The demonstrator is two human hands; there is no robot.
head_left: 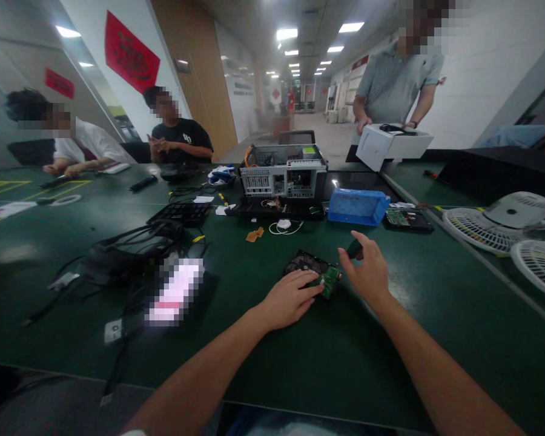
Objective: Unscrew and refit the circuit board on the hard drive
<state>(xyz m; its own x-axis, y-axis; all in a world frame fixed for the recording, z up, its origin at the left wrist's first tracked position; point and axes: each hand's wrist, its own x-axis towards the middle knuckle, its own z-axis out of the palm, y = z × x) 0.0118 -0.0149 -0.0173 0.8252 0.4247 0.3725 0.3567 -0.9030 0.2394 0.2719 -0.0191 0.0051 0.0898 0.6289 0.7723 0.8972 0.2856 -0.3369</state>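
On the green table lies a hard drive [306, 261] with its dark metal underside up and a green circuit board [330, 282] at its right end. My left hand [293, 297] rests across the drive's near side, fingers stretched out, with fingertips touching the drive and the board. Just right of the drive, my right hand [367, 269] is raised above the table. Between its thumb and curled fingers sits a small dark rounded object [355, 248], perhaps a tool handle; the rest of it is hidden.
Behind the drive stand an opened computer case [281, 175] and a blue plastic bin [358, 207]. Another drive with a board [409, 219] and white fan grilles [481, 227] lie right. Left are a black bag with cables [127, 251] and a lit phone [177, 290]. Several people are around the table.
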